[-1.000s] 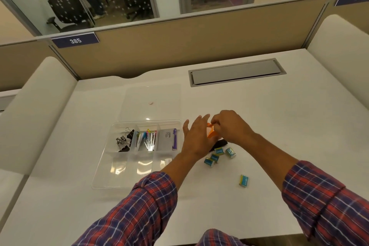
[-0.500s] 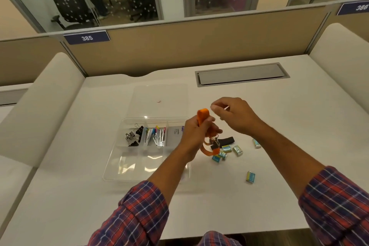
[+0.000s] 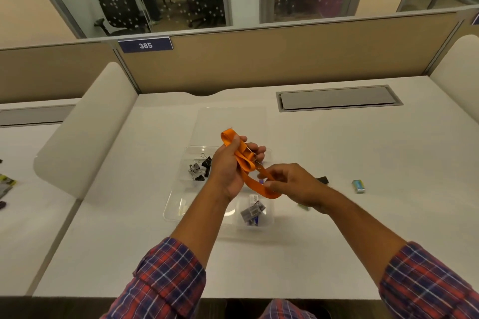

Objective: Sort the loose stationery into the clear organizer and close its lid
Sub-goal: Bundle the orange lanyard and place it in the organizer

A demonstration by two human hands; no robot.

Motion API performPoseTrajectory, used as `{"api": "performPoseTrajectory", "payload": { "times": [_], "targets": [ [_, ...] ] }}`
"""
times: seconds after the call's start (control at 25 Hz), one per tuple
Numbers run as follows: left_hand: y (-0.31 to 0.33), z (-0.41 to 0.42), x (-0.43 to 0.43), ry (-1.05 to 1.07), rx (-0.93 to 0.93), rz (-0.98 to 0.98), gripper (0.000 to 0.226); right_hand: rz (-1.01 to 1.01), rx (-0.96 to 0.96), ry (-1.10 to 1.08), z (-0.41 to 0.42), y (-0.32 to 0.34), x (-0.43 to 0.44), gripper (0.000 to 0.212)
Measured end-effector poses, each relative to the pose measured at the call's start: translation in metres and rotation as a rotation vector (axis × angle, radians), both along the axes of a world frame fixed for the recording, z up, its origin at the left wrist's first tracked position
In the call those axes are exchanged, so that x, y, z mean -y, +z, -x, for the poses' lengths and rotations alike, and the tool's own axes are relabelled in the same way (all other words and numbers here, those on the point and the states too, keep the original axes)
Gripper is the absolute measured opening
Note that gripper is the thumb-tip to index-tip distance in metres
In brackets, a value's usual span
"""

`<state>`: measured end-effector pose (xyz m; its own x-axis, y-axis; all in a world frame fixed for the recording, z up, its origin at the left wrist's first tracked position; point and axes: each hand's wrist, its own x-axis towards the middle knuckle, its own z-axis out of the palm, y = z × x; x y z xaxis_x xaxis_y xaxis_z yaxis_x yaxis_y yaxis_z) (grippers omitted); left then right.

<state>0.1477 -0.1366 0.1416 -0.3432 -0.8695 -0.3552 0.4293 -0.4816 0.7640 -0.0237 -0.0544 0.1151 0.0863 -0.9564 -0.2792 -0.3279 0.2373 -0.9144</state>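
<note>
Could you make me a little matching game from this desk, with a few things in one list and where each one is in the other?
Things:
1. orange strap
2. black binder clips
3. small blue-green packet

Places:
A. far-left compartment of the clear organizer
B. alone on the desk, off to the right
C. held by the left hand and right hand

Pairs: 1-C, 2-A, 3-B

Strap [image 3: 255,186] is looking like matt woven cloth; organizer [image 3: 176,189] is showing clear, glossy plastic; desk [image 3: 363,228] is looking smooth, matt.
</note>
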Motion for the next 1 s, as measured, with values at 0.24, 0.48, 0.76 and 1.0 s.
{"api": "performPoseTrajectory", "payload": {
  "times": [0.24,0.48,0.76,1.0],
  "targets": [
    [-0.008,-0.043,0.006,0.181,-0.041,-0.119,0.033,-0.203,0.534,-0.127,-0.028,0.005,0.003,0.035],
    [-0.009,-0.087,0.015,0.172,-0.197,-0.127,0.036,-0.290,0.738,-0.355,-0.049,-0.003,0.012,0.024],
    [-0.019,-0.112,0.027,0.378,-0.242,-0.241,0.037,-0.248,0.580,-0.224,-0.083,-0.009,0.022,0.021],
    [-0.021,-0.130,0.032,0.168,0.085,-0.226,0.028,-0.199,0.234,-0.203,-0.111,0.001,0.033,0.012]
  ]
}}
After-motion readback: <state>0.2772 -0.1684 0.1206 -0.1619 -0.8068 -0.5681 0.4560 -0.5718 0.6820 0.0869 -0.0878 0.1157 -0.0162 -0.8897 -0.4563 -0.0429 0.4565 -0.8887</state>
